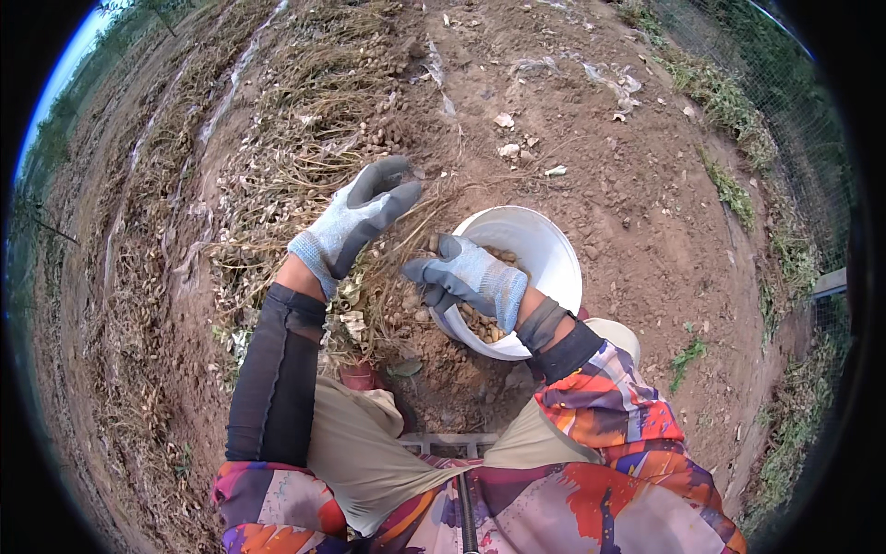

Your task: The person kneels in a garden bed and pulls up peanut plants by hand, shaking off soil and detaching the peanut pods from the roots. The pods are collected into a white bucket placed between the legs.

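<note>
My left hand (365, 217), in a light blue knit glove with grey coated fingers, is over the dried peanut plants (305, 175). Its fingers curl in toward the thumb; what they pinch, if anything, is too small to make out. Thin dry stalks (426, 214) run just beside it. In a matching glove, my right hand (466, 275) reaches across the left rim of a white bucket (554, 263), fingers closed. A small tan peanut (434, 243) shows at those fingers. Peanuts (482, 323) lie inside the bucket, partly hidden under my right hand and wrist.
The bucket stands on brown soil (637, 212) between my legs and the plant row. Pale leaf scraps (508, 150) and torn plastic film (623, 88) lie farther off. A low seat with a grid edge (448, 443) is beneath me. A wire fence (794, 120) runs along the right.
</note>
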A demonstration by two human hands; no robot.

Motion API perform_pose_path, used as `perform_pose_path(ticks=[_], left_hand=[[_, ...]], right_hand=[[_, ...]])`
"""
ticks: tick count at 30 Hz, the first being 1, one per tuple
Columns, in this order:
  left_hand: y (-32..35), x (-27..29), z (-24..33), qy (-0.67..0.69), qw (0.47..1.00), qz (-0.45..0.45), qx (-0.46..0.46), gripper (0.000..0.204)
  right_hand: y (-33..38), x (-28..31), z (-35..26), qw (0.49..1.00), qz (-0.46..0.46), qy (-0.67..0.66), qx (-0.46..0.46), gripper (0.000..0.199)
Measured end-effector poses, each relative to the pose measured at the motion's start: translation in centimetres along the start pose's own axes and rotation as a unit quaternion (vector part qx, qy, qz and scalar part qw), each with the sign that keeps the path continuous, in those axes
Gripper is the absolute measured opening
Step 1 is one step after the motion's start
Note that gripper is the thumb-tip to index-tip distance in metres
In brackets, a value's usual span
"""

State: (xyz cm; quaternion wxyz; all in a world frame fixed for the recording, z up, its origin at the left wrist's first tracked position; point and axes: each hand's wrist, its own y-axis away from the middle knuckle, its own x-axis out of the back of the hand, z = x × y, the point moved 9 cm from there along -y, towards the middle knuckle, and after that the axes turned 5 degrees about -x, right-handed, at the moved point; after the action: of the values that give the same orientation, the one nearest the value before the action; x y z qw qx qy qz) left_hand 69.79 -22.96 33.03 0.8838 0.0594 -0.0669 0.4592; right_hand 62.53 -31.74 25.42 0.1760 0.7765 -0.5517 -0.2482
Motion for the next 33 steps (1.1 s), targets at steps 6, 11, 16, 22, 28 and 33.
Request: perform_pose_path(ticks=[6, 11, 16, 22, 28, 33], left_hand=[[1.9, -2.8, -4.6, -0.035, 0.982, -0.183, 0.026, 0.101], [2.1, -4.2, -5.3, 0.054, 0.981, -0.165, 0.085, 0.077], [1.8, -4.4, -4.3, -0.134, 0.978, -0.115, 0.109, 0.037], [0.6, -5.1, -2.3, -0.445, 0.887, -0.109, 0.064, 0.032], [0.7, -3.3, -4.3, -0.121, 0.991, -0.028, 0.057, 0.046], [1.7, -4.5, -5.2, 0.093, 0.984, -0.046, 0.147, 0.047]], right_hand=[[2.4, -0.4, -1.6, 0.996, -0.058, -0.062, 0.037, 0.027], [2.0, 0.0, -1.3, 0.994, -0.085, 0.022, 0.058, 0.025], [1.4, 2.4, -1.3, 0.933, 0.018, 0.344, 0.105, 0.030], [1.4, 3.4, -0.7, 0.767, 0.123, 0.624, 0.087, 0.024], [2.5, 4.1, -1.8, 0.891, 0.113, 0.428, 0.104, 0.034], [2.6, 3.2, -0.6, 0.958, 0.041, 0.278, 0.061, 0.040]])
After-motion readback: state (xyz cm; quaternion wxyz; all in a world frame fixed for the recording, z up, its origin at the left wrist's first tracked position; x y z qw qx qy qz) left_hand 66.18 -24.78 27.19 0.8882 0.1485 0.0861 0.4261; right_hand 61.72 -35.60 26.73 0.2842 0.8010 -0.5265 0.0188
